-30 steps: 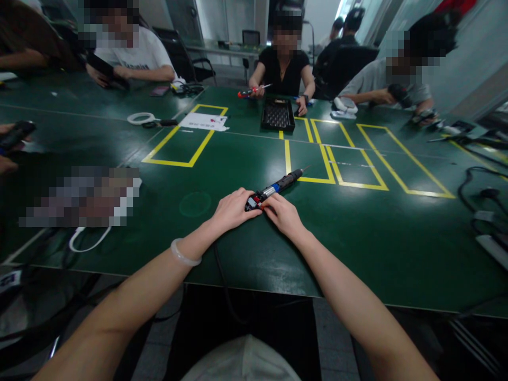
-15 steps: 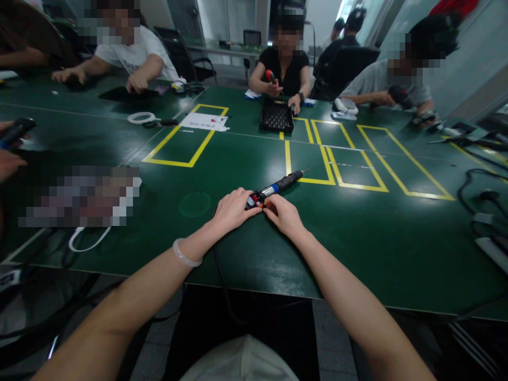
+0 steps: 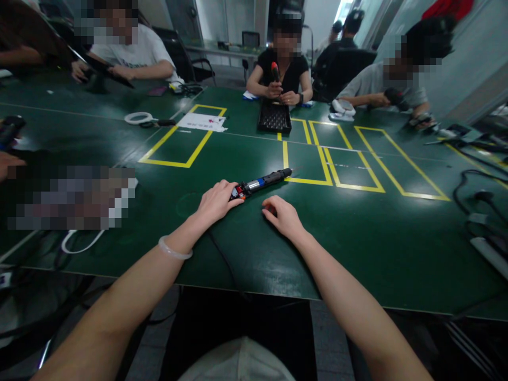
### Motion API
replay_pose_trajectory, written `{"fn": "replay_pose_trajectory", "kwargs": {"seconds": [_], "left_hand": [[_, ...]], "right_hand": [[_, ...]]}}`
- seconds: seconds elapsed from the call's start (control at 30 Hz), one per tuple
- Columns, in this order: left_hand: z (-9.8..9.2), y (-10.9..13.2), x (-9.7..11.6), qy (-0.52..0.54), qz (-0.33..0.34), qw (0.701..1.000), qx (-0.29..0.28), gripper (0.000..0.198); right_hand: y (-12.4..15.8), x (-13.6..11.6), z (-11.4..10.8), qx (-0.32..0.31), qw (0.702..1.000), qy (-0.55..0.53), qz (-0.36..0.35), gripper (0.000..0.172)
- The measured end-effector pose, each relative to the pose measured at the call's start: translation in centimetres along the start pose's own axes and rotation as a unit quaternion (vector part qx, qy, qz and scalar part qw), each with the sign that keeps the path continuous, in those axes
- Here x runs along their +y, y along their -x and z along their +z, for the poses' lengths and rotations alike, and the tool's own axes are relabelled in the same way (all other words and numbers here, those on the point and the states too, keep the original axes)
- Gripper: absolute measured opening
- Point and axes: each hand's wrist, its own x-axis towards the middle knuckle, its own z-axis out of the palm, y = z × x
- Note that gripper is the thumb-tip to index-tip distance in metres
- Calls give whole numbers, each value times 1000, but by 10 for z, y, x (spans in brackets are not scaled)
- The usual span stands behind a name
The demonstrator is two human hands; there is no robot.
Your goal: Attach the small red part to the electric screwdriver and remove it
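An electric screwdriver (image 3: 260, 183) lies slantwise on the green table, its thin bit pointing away to the right. Its rear end has red, grey and orange inner parts showing. My left hand (image 3: 216, 203) is closed round that rear end, thumb along the near side. A black cable (image 3: 220, 246) runs from beneath the left hand over the table's near edge. My right hand (image 3: 283, 214) rests on the table to the right, apart from the screwdriver. Its fingers are curled round a small dark and reddish thing (image 3: 271, 209), mostly hidden, whose kind I cannot make out.
Yellow tape outlines (image 3: 309, 181) mark the green table (image 3: 357, 248). A black tray (image 3: 274, 119) stands before a person across the table who holds a red-tipped tool (image 3: 274, 71). A paper sheet (image 3: 202, 121) and white ring (image 3: 138, 118) lie left of it. Cables (image 3: 464, 185) run at right.
My left hand has drawn the screwdriver to the left, away from my right hand. The right hand has stayed nearly in place, now separated from the tool.
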Motion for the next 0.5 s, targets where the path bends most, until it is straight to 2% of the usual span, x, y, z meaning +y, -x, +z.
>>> {"fn": "replay_pose_trajectory", "kwargs": {"seconds": [0.13,0.37,0.5], "left_hand": [[-4,-5,-27,12,-58,998,2,54],[-4,-12,-95,36,-180,983,31,62],[-6,-12,-126,20,-245,968,49,63]], "right_hand": [[1,0,-1,-7,1000,-2,0,8],[3,0,-3,-3,1000,-8,4,5],[3,-1,-4,-6,1000,-3,7,6]]}}
